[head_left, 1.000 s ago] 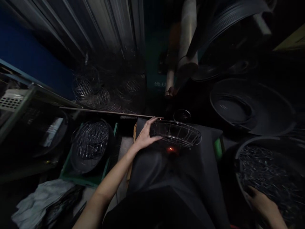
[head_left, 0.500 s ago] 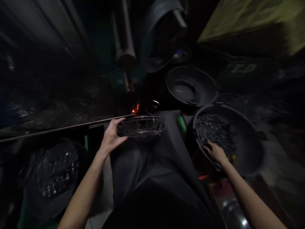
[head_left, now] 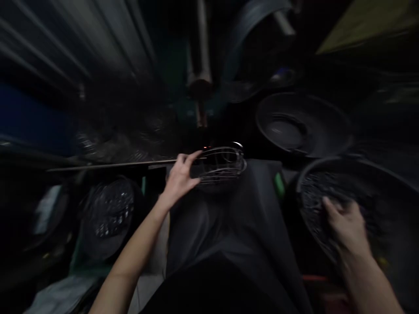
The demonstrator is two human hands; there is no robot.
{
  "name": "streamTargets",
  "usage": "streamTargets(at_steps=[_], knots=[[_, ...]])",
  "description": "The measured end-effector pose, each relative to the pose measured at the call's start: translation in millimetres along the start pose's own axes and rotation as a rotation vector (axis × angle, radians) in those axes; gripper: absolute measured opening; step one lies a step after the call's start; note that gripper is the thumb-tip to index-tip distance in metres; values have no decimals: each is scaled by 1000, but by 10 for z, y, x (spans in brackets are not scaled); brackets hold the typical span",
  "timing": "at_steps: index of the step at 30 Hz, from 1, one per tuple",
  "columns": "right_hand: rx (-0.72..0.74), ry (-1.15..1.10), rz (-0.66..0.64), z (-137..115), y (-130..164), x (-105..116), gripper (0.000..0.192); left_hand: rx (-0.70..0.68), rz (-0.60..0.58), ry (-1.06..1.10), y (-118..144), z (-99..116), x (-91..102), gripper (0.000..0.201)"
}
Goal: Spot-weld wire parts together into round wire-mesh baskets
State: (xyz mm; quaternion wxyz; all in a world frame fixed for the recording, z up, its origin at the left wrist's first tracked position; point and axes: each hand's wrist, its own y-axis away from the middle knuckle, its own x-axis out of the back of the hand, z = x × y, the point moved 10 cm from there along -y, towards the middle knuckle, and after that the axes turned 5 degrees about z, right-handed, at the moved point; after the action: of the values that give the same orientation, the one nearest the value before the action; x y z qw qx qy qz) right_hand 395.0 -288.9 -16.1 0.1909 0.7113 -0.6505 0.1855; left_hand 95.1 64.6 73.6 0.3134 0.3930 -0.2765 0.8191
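Note:
The scene is dim and blurred. My left hand [head_left: 180,179] grips the left rim of a round wire basket [head_left: 222,165], held over my dark-clothed lap [head_left: 229,226]. At the right, my right hand [head_left: 345,224] reaches into a large dark tub [head_left: 314,168] filled with small metal pieces [head_left: 310,196], fingers bent down among them. Whether it holds any piece is too blurred to see.
A second dark basin [head_left: 301,124] sits behind the tub. A stack of wire baskets [head_left: 108,209] lies in a green crate at lower left, with more wire baskets [head_left: 108,146] behind a long bar. A vertical pipe [head_left: 199,65] stands ahead.
The view swung back left. My left hand still holds the wire basket, now a bit higher. My right hand stayed in the tub of metal pieces.

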Motion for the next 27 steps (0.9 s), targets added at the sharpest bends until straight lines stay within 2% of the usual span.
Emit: streamTargets(at_steps=[3, 5, 7, 10, 14, 17, 20, 24, 27], knots=[[-22, -100, -223, -197, 269, -433, 58, 61, -49, 19, -10, -21, -36, 72], [138, -10, -374, -377, 507, -731, 67, 78, -48, 18, 4, -14, -28, 70], [312, 143, -476, -449, 753, -980, 66, 70, -44, 13, 29, 20, -26, 69], [481, 279, -512, -388, 1003, -1179, 58, 35, -38, -1, 58, 92, -35, 70], [699, 295, -390, -518, 1128, -1110, 55, -6, 7, -79, 27, 177, 8, 71], [662, 246, -344, -801, 1092, -1021, 53, -22, 48, -118, -37, 222, 39, 69], [559, 89, -367, -1285, 1095, -1075, 43, -31, 84, -146, -97, 259, 21, 69], [456, -72, -532, -1883, 1186, -1531, 35, -31, 126, -200, -136, 288, -27, 68], [381, -71, -575, -2054, 1181, -1862, 32, -25, 140, -216, -145, 283, -29, 67]])
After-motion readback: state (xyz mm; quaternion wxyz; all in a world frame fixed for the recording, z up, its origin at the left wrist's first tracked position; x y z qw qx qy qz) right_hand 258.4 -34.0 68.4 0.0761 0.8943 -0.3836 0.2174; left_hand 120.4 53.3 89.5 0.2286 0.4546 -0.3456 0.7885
